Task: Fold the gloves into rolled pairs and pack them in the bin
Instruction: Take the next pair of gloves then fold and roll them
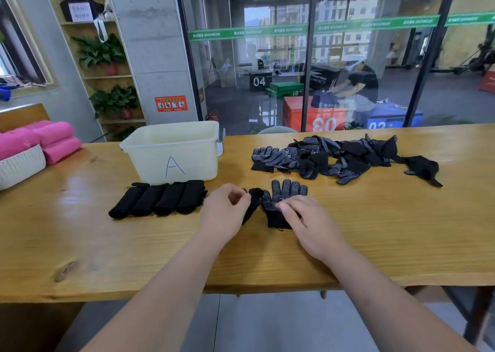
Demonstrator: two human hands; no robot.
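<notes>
Far to the left of the fingers, pink rolled towels (57, 139) sat beside a white woven basket (21, 165) on the worktop (375, 231). Nearer, four rolled glove pairs (158, 200) lay in a row just left of the left hand (226, 212), with the cream bin marked "A" (174, 152) behind them, seemingly not yet packed.

The left hand's fingers were pinched shut on the edge of a black glove (253, 201). Touching it on the right lay a dotted glove (286, 193), flat with fingers pointing away; the right hand (302, 217) pressed it down, fingers extended, not gripping.

Beyond and right of the fingers lay the loose glove pile (345, 156).

It looked like the pairing step: the next move would probably be laying the pinched glove squarely over the dotted one, then rolling from the cuff.
</notes>
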